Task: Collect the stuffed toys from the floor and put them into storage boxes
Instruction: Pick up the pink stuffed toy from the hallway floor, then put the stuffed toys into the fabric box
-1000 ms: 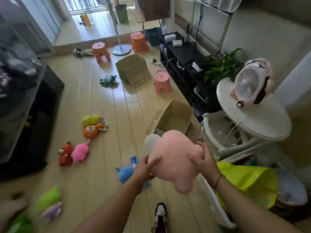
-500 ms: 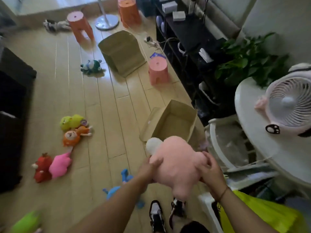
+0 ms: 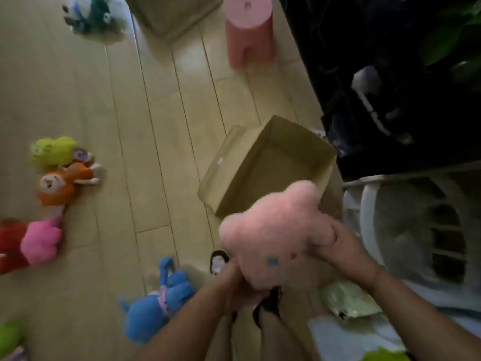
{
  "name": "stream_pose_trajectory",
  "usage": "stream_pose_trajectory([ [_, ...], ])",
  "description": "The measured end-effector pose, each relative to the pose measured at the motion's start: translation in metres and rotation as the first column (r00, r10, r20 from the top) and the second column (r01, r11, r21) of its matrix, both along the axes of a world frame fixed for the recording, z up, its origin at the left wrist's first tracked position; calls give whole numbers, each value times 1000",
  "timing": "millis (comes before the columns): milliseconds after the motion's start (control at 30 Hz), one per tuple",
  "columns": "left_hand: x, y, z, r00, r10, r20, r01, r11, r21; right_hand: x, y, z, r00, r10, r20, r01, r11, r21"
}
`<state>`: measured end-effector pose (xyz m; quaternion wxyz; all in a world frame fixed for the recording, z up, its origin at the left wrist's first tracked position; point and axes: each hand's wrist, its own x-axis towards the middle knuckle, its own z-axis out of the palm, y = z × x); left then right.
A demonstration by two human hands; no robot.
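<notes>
Your left hand (image 3: 235, 280) and right hand (image 3: 338, 246) both grip the pink plush toy (image 3: 276, 238), held just above the near edge of the cardboard box (image 3: 263, 170). It looks light, soft and squashy; hold its body from both sides. The box appears empty; beyond it a second box (image 3: 171, 14) shows only partly.
</notes>
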<state>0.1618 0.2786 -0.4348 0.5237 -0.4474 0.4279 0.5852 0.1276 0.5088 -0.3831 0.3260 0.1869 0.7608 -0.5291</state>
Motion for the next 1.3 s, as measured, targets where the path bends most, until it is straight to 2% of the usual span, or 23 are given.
stream_pose_trajectory([
  [33,-7,3,-28,1000,6,24,-5,999,-42,-18,2,-19,1000,3,-17,-2,999,45],
  [100,-26,3,-83,999,-34,11,36,973,-227,-54,3,-76,1000,-3,-26,7,988,156],
  [200,-42,1,-164,993,-104,-54,66,874,-482,-104,-13,-161,980,200,-17,-184,928,324],
  [300,-54,-13,-200,962,-157,-222,-39,728,-684,-127,-45,-231,931,328,161,-365,858,362],
  [367,-65,-35,-209,916,-286,-281,-55,604,-795,-132,-69,-269,920,313,235,-379,864,332],
  [433,-84,-57,-202,836,-428,-344,-66,543,-837,-129,-85,-300,924,267,273,-345,891,297],
  [500,-103,-90,-211,713,-576,-400,-104,477,-873,-131,-116,-330,944,159,290,-233,942,243],
  [567,-116,-122,-222,613,-666,-426,-156,427,-891,-135,-149,-358,960,110,258,-159,971,177],
  [633,-126,-148,-230,534,-717,-447,-225,389,-893,-138,-179,-377,979,78,188,-105,985,136],
  [733,-139,-173,-237,489,-727,-482,-336,353,-873,-136,-215,-399,964,69,257,-90,993,74],
  [800,-148,-182,-241,497,-682,-537,-391,377,-840,-135,-229,-410,969,115,217,-137,987,89],
  [867,-148,-193,-244,541,-613,-575,-388,425,-818,-138,-235,-413,965,152,215,-175,980,92],
  [967,-121,-214,-238,629,-404,-664,-424,538,-729,-140,-225,-405,963,118,243,-151,981,120],
  [1000,-101,-222,-233,670,-330,-665,-458,521,-720,-137,-221,-397,972,102,211,-140,975,172],
  [1033,-77,-230,-226,719,-275,-638,-482,465,-743,-134,-218,-383,979,123,161,-163,950,266],
  [1100,-14,-240,-208,832,-155,-533,-476,296,-828,-120,-223,-344,978,194,-79,-144,897,417],
  [1133,19,-246,-200,869,-63,-490,-464,235,-854,-110,-232,-320,937,219,-272,-97,911,401],
  [1167,54,-253,-195,899,-1,-438,-430,187,-883,-98,-246,-294,884,199,-424,-65,949,310],
  [1200,88,-257,-189,933,8,-359,-356,157,-921,-84,-262,-271,853,140,-503,-60,983,172],
  [1233,121,-259,-186,969,-61,-241,-229,151,-962,-65,-282,-246,847,103,-521,-101,994,33],
  [1267,152,-258,-183,964,-241,-113,-73,169,-983,-44,-302,-228,852,132,-507,-189,980,-63],
  [1300,175,-255,-185,874,-486,8,119,197,-973,-23,-316,-219,849,204,-488,-293,950,-112],
])
